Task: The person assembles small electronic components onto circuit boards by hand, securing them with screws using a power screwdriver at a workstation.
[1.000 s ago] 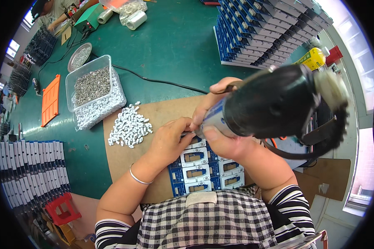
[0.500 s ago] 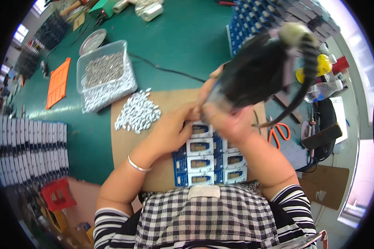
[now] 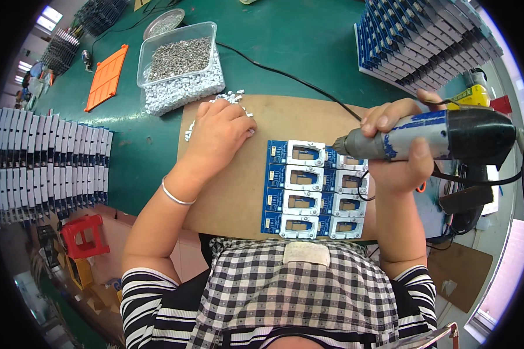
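My right hand [image 3: 397, 173] is wrapped round an electric screwdriver [image 3: 419, 136], a grey and black body lying sideways, its chuck pointing left. The chuck is just above the far end of a panel of blue circuit boards [image 3: 273, 198]. White plastic frames [image 3: 301, 202] sit on the boards in two columns, with small screws at their corners. My left hand [image 3: 218, 134] lies over a pile of small white pieces [image 3: 232, 98], fingers curled together. Whatever is between those fingertips is hidden. The hand covers most of the pile.
A clear tub [image 3: 212, 35] of metal screws rests on a tub of white pieces [image 3: 183, 93]. Stacked boards stand at left [image 3: 52, 163] and far right [image 3: 413, 46]. An orange plastic panel [image 3: 106, 78] lies at far left. The screwdriver's black cable [image 3: 291, 75] crosses the green table.
My hands have parted. The right hand has lowered the screwdriver and swung it sideways over the boards' far end. The left hand has moved left onto the white pile. The view has shifted.
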Demonstrator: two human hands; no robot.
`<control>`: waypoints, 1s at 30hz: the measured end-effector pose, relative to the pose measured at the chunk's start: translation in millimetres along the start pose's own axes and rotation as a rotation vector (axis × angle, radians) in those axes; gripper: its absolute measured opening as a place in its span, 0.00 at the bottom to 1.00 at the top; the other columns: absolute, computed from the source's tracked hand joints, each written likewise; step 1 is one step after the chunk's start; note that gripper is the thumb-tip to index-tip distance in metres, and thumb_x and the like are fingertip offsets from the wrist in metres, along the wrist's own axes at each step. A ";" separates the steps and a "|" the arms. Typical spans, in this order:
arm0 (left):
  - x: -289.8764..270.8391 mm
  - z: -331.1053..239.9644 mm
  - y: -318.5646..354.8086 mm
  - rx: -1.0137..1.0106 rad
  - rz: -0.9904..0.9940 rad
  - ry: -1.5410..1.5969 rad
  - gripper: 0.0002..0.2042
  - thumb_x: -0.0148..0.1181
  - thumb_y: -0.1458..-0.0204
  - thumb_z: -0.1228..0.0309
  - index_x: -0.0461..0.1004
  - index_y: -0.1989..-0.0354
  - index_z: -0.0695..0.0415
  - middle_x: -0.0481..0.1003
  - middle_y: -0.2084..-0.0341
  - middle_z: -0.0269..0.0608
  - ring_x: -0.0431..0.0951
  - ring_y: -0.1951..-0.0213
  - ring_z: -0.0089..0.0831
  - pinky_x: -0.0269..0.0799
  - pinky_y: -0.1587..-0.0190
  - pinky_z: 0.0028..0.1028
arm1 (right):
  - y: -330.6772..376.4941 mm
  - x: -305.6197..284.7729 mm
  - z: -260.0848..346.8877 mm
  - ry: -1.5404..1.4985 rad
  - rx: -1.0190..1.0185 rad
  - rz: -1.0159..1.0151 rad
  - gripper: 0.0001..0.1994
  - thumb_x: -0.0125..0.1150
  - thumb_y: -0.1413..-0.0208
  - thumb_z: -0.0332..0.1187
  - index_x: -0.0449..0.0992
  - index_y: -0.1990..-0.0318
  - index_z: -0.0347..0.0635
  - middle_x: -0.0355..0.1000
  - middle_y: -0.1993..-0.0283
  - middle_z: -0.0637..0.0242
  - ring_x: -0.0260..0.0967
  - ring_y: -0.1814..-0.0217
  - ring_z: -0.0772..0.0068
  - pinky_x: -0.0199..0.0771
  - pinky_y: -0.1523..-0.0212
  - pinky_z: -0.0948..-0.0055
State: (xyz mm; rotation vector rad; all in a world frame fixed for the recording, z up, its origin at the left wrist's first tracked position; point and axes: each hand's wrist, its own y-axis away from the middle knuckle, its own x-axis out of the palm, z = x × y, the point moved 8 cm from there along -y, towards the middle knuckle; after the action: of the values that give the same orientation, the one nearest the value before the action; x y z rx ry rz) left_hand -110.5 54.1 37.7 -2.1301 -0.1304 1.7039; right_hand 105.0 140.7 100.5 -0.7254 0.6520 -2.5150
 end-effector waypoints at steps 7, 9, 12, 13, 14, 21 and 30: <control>9.4 -11.2 -7.5 0.081 0.037 -0.107 0.07 0.65 0.63 0.75 0.75 0.74 0.51 0.73 0.72 0.32 0.70 0.61 0.32 0.61 0.57 0.33 | 10.8 0.8 2.4 -0.053 0.001 0.024 0.30 0.63 0.53 0.37 0.55 0.46 0.36 0.69 0.71 0.56 0.70 0.71 0.65 0.75 0.67 0.68; 9.6 -18.0 -2.7 0.123 0.045 -0.145 0.07 0.65 0.64 0.75 0.74 0.75 0.52 0.73 0.73 0.34 0.70 0.63 0.33 0.61 0.56 0.34 | 12.4 0.8 3.7 -0.051 -0.006 0.018 0.30 0.63 0.52 0.37 0.55 0.46 0.36 0.69 0.71 0.56 0.70 0.71 0.65 0.75 0.67 0.68; -2.6 -25.8 -3.3 0.040 0.003 0.033 0.08 0.64 0.62 0.77 0.75 0.72 0.54 0.74 0.73 0.36 0.73 0.65 0.34 0.64 0.57 0.33 | 15.5 -4.7 7.2 -0.040 0.004 0.000 0.30 0.63 0.51 0.37 0.54 0.46 0.37 0.69 0.71 0.57 0.71 0.71 0.66 0.75 0.67 0.69; -2.1 -34.9 -1.7 0.048 0.006 0.031 0.08 0.64 0.62 0.77 0.75 0.72 0.54 0.74 0.73 0.36 0.73 0.65 0.34 0.64 0.57 0.33 | 15.7 -4.9 8.4 -0.043 0.014 0.005 0.30 0.64 0.51 0.37 0.54 0.46 0.37 0.69 0.71 0.57 0.71 0.71 0.66 0.75 0.67 0.69; 1.8 -36.6 -1.3 -0.076 0.016 0.287 0.07 0.63 0.61 0.78 0.75 0.71 0.56 0.75 0.73 0.37 0.73 0.66 0.35 0.66 0.59 0.33 | 16.2 -5.2 8.5 -0.047 0.025 0.010 0.30 0.64 0.51 0.37 0.54 0.46 0.37 0.70 0.71 0.57 0.71 0.70 0.66 0.75 0.67 0.70; 20.2 -44.2 8.3 -0.212 0.069 0.575 0.07 0.62 0.59 0.82 0.77 0.69 0.59 0.78 0.68 0.40 0.77 0.65 0.35 0.70 0.59 0.30 | 24.4 -7.2 1.8 -0.087 0.029 0.025 0.30 0.61 0.51 0.31 0.53 0.44 0.36 0.70 0.70 0.56 0.71 0.70 0.68 0.75 0.65 0.70; 19.1 -55.1 5.7 -0.133 -0.016 0.615 0.08 0.61 0.59 0.84 0.77 0.70 0.59 0.78 0.69 0.41 0.78 0.66 0.36 0.74 0.62 0.28 | 29.2 -6.0 -5.4 -0.087 0.031 0.030 0.29 0.58 0.53 0.28 0.52 0.44 0.33 0.70 0.69 0.55 0.72 0.68 0.68 0.75 0.64 0.71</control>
State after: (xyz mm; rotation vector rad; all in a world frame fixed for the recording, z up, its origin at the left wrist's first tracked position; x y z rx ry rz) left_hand -54.4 41.0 27.5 -2.6355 -0.0819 0.9844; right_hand 114.5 122.4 78.4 -0.8021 0.5880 -2.4458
